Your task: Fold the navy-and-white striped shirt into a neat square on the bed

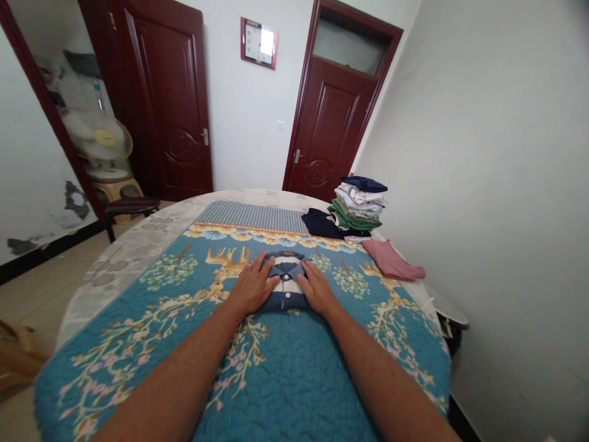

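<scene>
The quilt (285,380) extends well past the folded polo shirt (286,288).

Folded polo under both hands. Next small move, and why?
Probably lift the striped polo shirt with the left hand and right hand onto the stack of folded clothes: it already looks folded, collar up, both palms flat on it, and the stack is close by.
</scene>
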Motion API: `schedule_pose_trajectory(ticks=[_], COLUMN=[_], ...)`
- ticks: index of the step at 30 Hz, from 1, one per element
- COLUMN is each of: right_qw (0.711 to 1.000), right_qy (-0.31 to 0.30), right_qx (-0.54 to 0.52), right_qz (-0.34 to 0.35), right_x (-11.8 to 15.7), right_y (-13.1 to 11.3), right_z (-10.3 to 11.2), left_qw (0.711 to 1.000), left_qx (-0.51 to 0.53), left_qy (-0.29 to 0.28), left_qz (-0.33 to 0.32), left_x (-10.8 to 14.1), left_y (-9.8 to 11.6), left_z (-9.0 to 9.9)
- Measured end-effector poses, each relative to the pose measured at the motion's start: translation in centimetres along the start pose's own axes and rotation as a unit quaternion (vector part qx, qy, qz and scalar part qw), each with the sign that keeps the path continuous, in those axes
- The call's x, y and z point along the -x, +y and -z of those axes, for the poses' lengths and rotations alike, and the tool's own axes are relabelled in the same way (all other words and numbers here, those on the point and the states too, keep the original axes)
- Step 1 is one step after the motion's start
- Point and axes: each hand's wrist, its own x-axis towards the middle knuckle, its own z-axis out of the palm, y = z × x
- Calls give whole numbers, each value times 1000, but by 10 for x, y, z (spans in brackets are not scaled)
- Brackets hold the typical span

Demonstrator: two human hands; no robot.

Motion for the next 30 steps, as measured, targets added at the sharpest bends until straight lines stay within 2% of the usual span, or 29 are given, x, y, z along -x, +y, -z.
schedule_pose_trajectory(ticks=[1, 3, 6, 8, 10, 15, 20, 23, 25, 28, 30], right_qw=[999, 991, 986, 988, 989, 992, 982, 974, 972, 974, 975], right_qy=[29, 87, 109, 96, 85, 73, 87, 101, 106, 109, 106], right_qx=[-34, -72, -45, -29, -25, -24, -78, -110, -123, -125, -126], right_qz=[-20, -73, -120, -121, -114, -99, -146, -170, -169, -157, -152], right_x=[-1, -1, 1, 2, 2, -2, -7, -9, -9, -10, -9], right_y=[4, 13, 22, 24, 23, 21, 28, 32, 33, 33, 32], right_z=[5, 15, 26, 28, 28, 24, 28, 29, 29, 28, 28], left_qw=[999, 985, 950, 951, 964, 989, 991, 990, 987, 977, 974], left_qx=[42, 129, 204, 189, 140, 46, -62, -74, -74, -80, -88], left_qy=[24, 93, 145, 147, 154, 89, 91, 73, 49, -16, -52], left_qz=[8, 66, 185, 197, 166, 107, 72, 93, 132, 196, 201], left_x=[-1, -3, -7, -8, -9, -9, -12, -22, -32, -47, -55], left_y=[-3, -12, -24, -28, -27, -15, -6, 1, 5, 11, 16], left_z=[5, 16, 30, 35, 35, 26, 23, 23, 22, 22, 25])
